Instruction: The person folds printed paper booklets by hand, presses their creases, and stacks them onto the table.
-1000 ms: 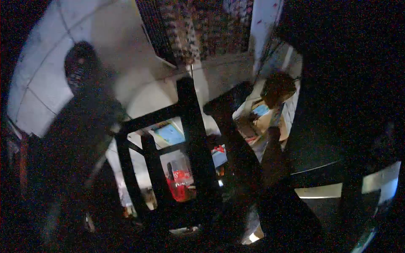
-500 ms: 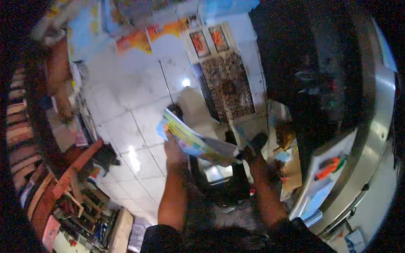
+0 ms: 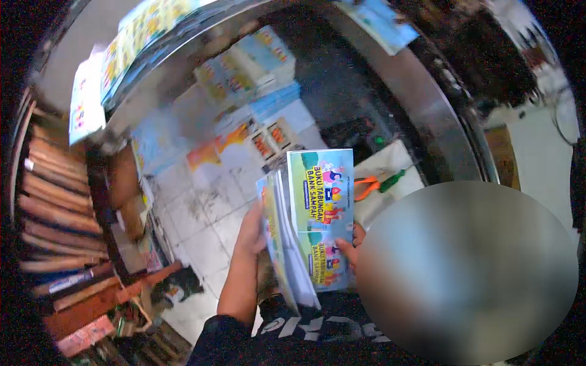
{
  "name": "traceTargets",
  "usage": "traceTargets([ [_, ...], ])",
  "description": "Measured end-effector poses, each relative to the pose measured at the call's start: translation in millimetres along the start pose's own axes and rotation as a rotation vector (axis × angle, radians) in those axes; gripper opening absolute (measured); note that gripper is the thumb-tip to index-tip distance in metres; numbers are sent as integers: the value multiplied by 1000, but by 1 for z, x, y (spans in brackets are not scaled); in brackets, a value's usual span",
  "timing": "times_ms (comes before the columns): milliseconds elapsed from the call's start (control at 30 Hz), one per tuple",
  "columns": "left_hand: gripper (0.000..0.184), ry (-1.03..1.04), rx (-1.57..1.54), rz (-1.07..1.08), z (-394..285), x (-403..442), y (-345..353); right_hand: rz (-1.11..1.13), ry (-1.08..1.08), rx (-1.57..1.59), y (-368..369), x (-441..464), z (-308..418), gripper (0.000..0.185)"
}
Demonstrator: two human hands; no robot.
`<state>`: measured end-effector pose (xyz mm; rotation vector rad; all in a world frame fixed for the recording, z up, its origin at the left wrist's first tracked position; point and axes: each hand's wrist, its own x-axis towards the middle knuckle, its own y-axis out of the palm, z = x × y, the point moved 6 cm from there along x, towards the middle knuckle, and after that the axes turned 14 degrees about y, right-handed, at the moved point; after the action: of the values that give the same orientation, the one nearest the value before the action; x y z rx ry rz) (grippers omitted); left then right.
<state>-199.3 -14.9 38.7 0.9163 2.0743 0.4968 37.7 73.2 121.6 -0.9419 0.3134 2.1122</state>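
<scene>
Tiled floor (image 3: pixel 192 210); left hand (image 3: pixel 249 229), right hand (image 3: pixel 350 251) hold booklets (image 3: pixel 320 204).

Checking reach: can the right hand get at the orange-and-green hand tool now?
Probably, if the right hand releases the light-blue printed paper booklets; the tool shows past their edge, seemingly uncovered.

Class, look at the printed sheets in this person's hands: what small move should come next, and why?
Probably, ease the left hand inward to close the loose sheets against the printed cover sheet. The left hand supports the sheets on one side, the right hand has its thumb on the cover sheet, and the leaves between look fanned apart, not squared up.
</scene>
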Motion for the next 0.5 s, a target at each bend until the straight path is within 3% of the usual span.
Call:
traceTargets([
  [133,51,-150,-181,293,28,-32,-9,-104,-125,236,-7,-2,-3,45],
  [200,61,-72,-20,219,40,-34,-28,-139,-220,300,-25,-16,-19,51],
  [267,63,34,157,322,27,-28,3,-212,-229,281,-72,-49,-46,51],
  [300,65,102,347,311,21,-16,-4,-254,-204,449,-89,-70,-72,47],
  [333,62,159,478,374,1,-19,23,-296,-169,618,-94,-91,-96,44],
  [400,51,232,686,626,-23,-29,91,-455,-328,720,-120,-130,-117,40],
  [467,43,226,1009,925,-30,-31,154,-706,-362,805,-132,-157,-147,43],
  [500,40,307,1137,1090,-18,-36,195,-835,-261,884,-136,-167,-172,49],
])
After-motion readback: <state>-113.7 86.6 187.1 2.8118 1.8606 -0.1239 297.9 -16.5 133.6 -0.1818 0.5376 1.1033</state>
